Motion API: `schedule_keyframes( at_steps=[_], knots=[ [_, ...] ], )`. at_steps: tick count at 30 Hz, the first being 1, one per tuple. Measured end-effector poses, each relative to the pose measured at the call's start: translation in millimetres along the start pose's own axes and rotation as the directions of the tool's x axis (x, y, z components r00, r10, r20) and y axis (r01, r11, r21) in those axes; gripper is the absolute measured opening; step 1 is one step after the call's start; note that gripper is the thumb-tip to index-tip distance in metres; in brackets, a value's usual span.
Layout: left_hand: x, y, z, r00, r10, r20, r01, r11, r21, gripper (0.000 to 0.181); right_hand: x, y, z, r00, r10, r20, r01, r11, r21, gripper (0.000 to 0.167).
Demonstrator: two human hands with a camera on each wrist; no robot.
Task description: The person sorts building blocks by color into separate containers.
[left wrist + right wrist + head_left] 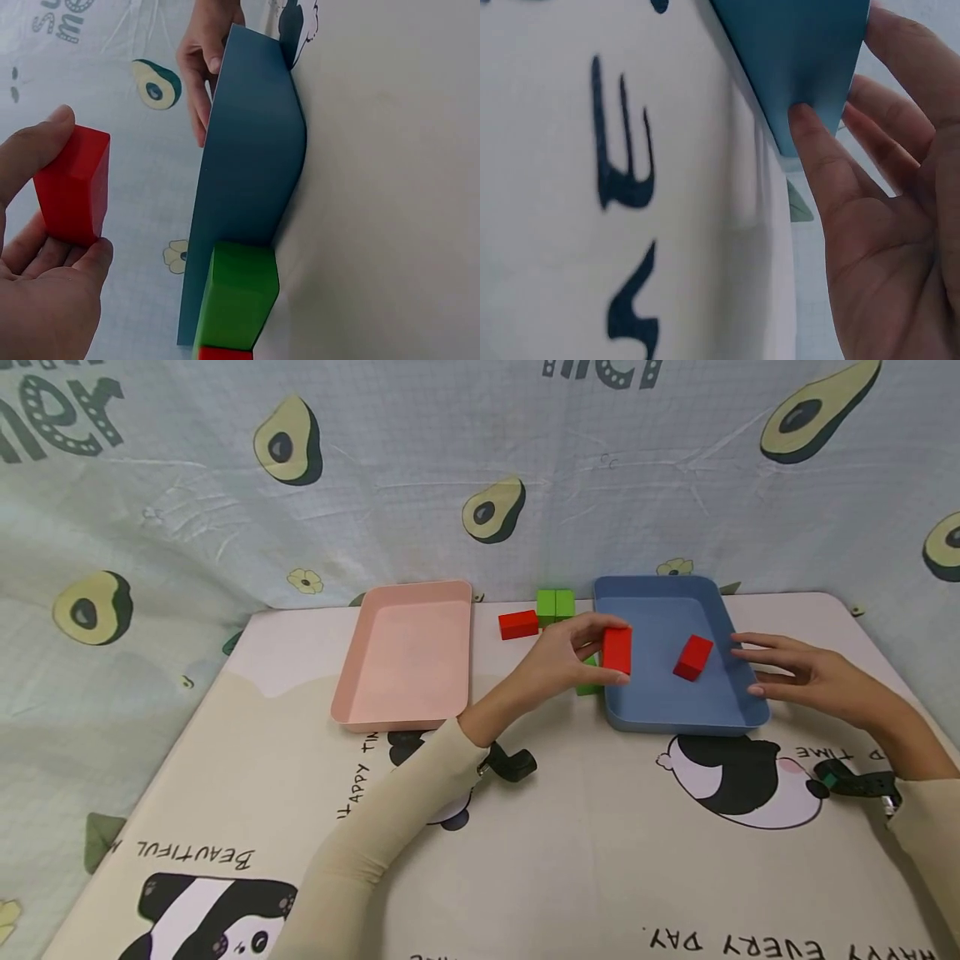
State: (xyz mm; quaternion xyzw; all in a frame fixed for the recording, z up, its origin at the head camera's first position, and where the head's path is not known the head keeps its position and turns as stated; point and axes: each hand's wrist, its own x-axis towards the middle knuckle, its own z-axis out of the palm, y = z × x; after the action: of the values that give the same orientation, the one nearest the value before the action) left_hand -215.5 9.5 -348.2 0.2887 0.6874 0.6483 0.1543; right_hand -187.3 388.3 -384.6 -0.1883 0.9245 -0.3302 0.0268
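Observation:
A red block (617, 650) is pinched between the thumb and fingers of my left hand (573, 652), over the left rim of the blue tray (686, 722). The left wrist view shows the same red block (73, 186) above the tray's side (247, 142), held by my left hand (52, 300). Another red block (693, 657) lies in the blue tray. My right hand (817, 681) is at the tray's right rim with its fingers extended; in the right wrist view the thumb of that hand (885, 247) touches the tray's outer wall (795, 52).
A pink tray (401, 725) stands to the left. Between the trays lie a red block (518, 625), two green blocks (555, 605) side by side, and a green block (588, 688) partly behind my left hand. A patterned cloth (390, 468) hangs behind the table.

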Motion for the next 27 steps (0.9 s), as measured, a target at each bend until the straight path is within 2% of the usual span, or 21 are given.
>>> schedule_keyframes(
  at_steps=[6,13,27],
  knots=[
    [3.4,2.0,4.0,1.0,-0.009,-0.003,0.009,1.0,-0.001,0.06,-1.8,-0.4,-1.2,0.999,0.03,0.019,-0.03,1.0,-0.001,0.061],
    [6.6,3.4,7.7,1.0,-0.012,0.004,0.012,1.0,-0.002,0.059,-2.2,0.7,-0.5,1.0,0.014,0.007,-0.014,1.0,0.018,0.06],
    [12.7,0.9,12.3,0.999,-0.046,-0.002,0.046,0.995,0.088,0.066,-1.9,2.9,-1.1,0.999,0.039,0.025,-0.04,0.999,0.032,0.062]
  ],
)
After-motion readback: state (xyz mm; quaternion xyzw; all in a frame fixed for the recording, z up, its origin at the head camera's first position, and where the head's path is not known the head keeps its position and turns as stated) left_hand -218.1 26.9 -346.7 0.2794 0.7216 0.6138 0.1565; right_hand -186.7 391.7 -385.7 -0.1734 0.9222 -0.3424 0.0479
